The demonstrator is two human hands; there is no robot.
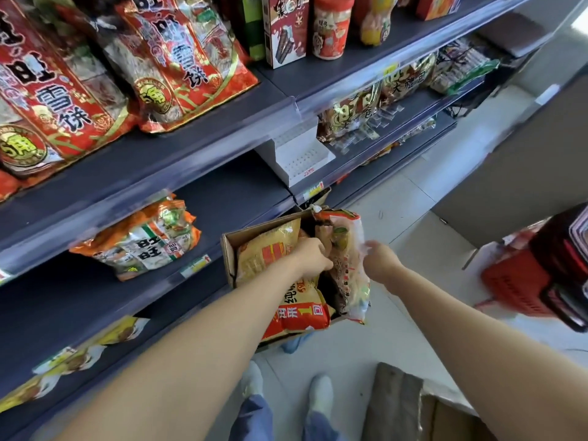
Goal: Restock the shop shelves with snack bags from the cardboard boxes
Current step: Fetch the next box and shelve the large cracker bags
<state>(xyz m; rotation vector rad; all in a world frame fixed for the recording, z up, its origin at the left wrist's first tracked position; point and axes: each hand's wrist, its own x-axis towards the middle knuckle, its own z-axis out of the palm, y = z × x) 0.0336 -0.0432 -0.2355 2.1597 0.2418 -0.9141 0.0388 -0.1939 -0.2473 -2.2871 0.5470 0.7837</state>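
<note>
Dark shop shelves (47, 300) line your left, and the cardboard box (232, 249) stands on the floor below them. Your left grip (313, 257) reaches down into it with fingers curled between the yellow bag (267, 253) and the pale snack bag (346, 268); I cannot tell what they clasp, so seat them firmly on the pale bag. Your right grip (380, 261), arm outstretched, pinches that bag's crinkled edge; lift evenly, straight up.

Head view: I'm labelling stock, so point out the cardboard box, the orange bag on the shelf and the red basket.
cardboard box (229, 259): head view, its left wall.
orange bag (143, 240): head view, middle of its front.
red basket (512, 281): head view, its slotted side.
</note>
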